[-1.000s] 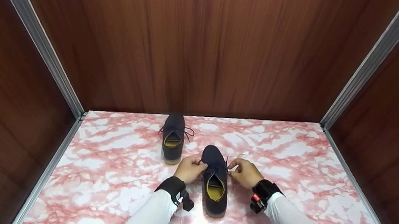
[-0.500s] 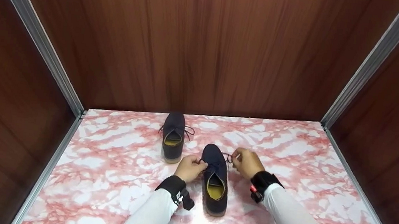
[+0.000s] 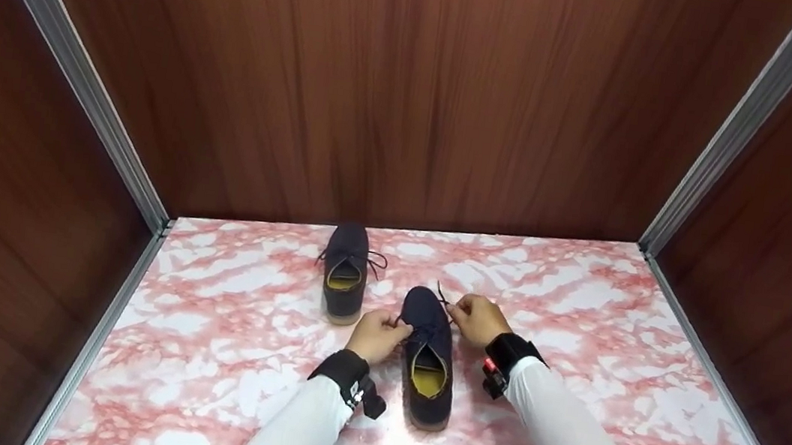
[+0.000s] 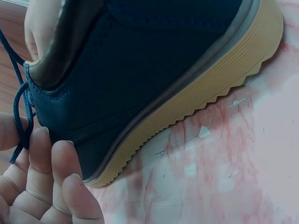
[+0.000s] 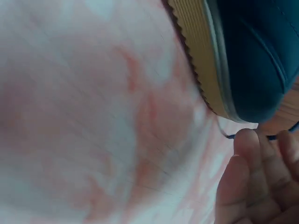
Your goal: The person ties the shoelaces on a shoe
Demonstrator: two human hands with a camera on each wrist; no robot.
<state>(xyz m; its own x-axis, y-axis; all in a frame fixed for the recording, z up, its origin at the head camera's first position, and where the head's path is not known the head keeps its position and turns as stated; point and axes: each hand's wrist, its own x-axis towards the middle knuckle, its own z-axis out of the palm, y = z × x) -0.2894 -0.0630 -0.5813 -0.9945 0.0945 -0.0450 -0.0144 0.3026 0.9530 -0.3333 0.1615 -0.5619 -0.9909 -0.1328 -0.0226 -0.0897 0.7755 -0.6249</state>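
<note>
A dark navy lace-up shoe (image 3: 424,304) with a yellow insole stands upright between both hands, its toe pointing away from me. My left hand (image 3: 376,335) is at its left side. In the left wrist view, the thumb and fingers pinch a looped blue shoelace (image 4: 17,100) near the shoe's opening. My right hand (image 3: 481,319) is to the right of the toe, pinching the other lace end (image 3: 442,293), whose tip sticks up past the fingers. The right wrist view shows that blue lace passing across the fingertips (image 5: 246,140), below the toe.
A matching navy shoe (image 3: 343,299) with its lace tied stands farther back on the left, close to the brown wood-grain panel (image 3: 410,103). Pink and white marbled surface (image 3: 214,351) lies under both shoes. Side panels with grey metal edges (image 3: 161,224) bound it left and right.
My right hand moved up and away from the shoe with the lace, then came back left toward the toe, the lace tip now pointing upward. My left hand and both shoes stayed put.
</note>
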